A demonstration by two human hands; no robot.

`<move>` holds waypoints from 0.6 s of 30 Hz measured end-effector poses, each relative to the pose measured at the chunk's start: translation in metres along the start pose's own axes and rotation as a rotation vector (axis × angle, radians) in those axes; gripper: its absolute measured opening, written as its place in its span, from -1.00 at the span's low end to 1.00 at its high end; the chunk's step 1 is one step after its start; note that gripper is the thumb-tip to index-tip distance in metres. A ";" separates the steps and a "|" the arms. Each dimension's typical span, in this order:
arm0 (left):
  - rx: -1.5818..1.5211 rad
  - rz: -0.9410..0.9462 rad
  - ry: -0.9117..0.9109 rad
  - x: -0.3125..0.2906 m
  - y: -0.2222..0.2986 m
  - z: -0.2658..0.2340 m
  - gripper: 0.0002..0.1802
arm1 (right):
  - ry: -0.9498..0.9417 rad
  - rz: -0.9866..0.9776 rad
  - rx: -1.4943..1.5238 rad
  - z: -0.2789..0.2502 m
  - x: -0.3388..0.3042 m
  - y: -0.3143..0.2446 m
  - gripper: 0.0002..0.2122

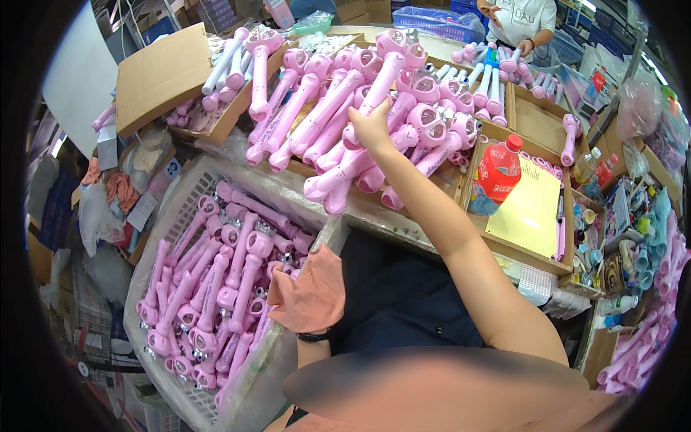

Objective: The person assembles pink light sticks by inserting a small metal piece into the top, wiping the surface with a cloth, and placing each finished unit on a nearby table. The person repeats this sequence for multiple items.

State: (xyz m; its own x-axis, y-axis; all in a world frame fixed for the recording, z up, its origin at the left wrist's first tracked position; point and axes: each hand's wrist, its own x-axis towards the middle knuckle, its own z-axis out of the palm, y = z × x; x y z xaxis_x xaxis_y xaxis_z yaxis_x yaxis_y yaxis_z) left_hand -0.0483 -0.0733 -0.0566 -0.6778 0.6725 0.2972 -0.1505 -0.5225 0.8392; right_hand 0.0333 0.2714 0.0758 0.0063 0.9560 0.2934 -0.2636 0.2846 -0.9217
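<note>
My right hand (371, 128) reaches over the bench, its fingers closed around a pink toy wand (383, 81) with a thick handle and a wider round head. Around it lies a heap of similar pink wands (317, 119), several with clear domed heads. My left hand (312, 350), with a black band at the wrist, is wrapped in a salmon-coloured cloth (317, 288) that hides the fingers. It is beside the rim of a white plastic basket (147, 248), which is lined with clear film and filled with more pink wands (216, 288).
An open cardboard box (162, 75) stands back left. To the right, a shallow tray (529, 255) holds yellow paper (529, 201) and a red-labelled bottle (498, 176). Across the bench a person in a white shirt (524, 21) stands by white-and-pink wands (491, 90). Pink parts (651, 317) lie far right.
</note>
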 end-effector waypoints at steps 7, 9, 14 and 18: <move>1.270 0.830 0.120 0.006 -0.005 -0.001 -0.64 | 0.014 -0.076 -0.227 -0.002 0.005 0.019 -0.04; 1.358 0.740 0.093 0.004 0.012 0.015 -0.62 | -0.008 -0.050 -0.306 -0.001 0.006 0.017 -0.05; 1.445 0.549 0.033 -0.001 0.033 0.052 -0.51 | -0.084 -0.209 -0.608 -0.019 -0.021 -0.007 -0.27; 1.138 0.301 0.118 0.003 0.028 0.059 -0.39 | -0.460 -0.313 -0.324 -0.080 -0.120 -0.034 -0.59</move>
State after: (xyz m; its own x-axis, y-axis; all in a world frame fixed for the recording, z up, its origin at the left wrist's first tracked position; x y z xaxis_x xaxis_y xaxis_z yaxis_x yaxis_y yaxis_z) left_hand -0.0123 -0.0547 -0.0050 -0.6479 0.5182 0.5583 0.7135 0.1560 0.6831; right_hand 0.1190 0.1532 0.0512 -0.3973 0.7161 0.5739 -0.0117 0.6214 -0.7834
